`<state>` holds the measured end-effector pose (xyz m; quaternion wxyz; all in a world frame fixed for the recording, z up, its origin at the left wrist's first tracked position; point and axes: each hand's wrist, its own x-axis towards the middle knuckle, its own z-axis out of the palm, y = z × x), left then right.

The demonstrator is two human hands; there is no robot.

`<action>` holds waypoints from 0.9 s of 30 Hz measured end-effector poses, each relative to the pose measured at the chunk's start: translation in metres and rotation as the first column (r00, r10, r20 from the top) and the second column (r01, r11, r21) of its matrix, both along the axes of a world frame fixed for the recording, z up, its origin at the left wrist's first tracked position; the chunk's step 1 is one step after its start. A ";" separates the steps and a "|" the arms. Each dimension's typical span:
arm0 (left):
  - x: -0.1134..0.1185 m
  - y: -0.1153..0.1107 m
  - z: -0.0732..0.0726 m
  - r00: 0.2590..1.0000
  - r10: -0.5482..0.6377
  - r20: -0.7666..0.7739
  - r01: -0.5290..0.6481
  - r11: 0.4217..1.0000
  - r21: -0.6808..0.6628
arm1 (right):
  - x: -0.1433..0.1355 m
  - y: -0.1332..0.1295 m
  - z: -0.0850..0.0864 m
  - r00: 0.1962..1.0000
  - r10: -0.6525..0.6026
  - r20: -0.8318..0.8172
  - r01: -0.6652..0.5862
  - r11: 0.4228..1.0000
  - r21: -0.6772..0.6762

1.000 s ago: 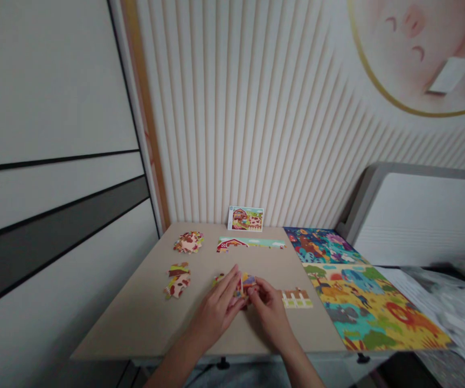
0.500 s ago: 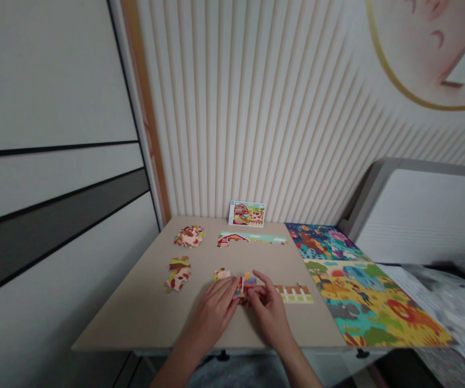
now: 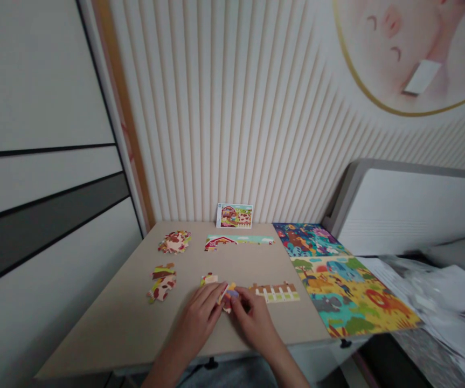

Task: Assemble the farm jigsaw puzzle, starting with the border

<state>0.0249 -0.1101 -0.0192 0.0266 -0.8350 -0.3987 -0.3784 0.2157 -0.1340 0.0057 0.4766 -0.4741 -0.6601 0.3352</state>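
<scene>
L hand [image 3: 198, 311] & R hand [image 3: 256, 319] clamped on knobbed puzzle pcs [image 3: 229, 293], ribbed wall [image 3: 224, 118]

A cream, vertically ribbed wall [image 3: 216, 108] spans the far side, bearing a round, gold-rimmed pink pig picture [image 3: 394, 48] at upper right. Smooth pale-grey panels [image 3: 34, 70], with black lines and a dark-grey band [image 3: 54, 218], fill the left, beside a narrow orange-brown upright strip [image 3: 124, 108]. A grey-edged white panel [image 3: 410, 210] stands right of the beige, flat-topped table [image 3: 115, 323]. Light is soft and dim.
</scene>
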 end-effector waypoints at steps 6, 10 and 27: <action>0.000 -0.001 0.004 1.000 -0.004 0.006 0.004 1.000 -0.005 | 0.000 -0.002 0.004 1.000 0.003 0.030 -0.003 1.000 0.008; -0.002 0.001 0.000 1.000 0.004 0.026 -0.003 1.000 -0.011 | 0.000 -0.003 0.005 0.999 0.009 0.052 -0.009 1.000 0.011; 0.004 -0.008 0.012 0.994 -0.097 0.041 0.102 0.984 -0.149 | 0.007 0.006 -0.009 0.946 -0.157 -0.285 0.145 0.988 -0.062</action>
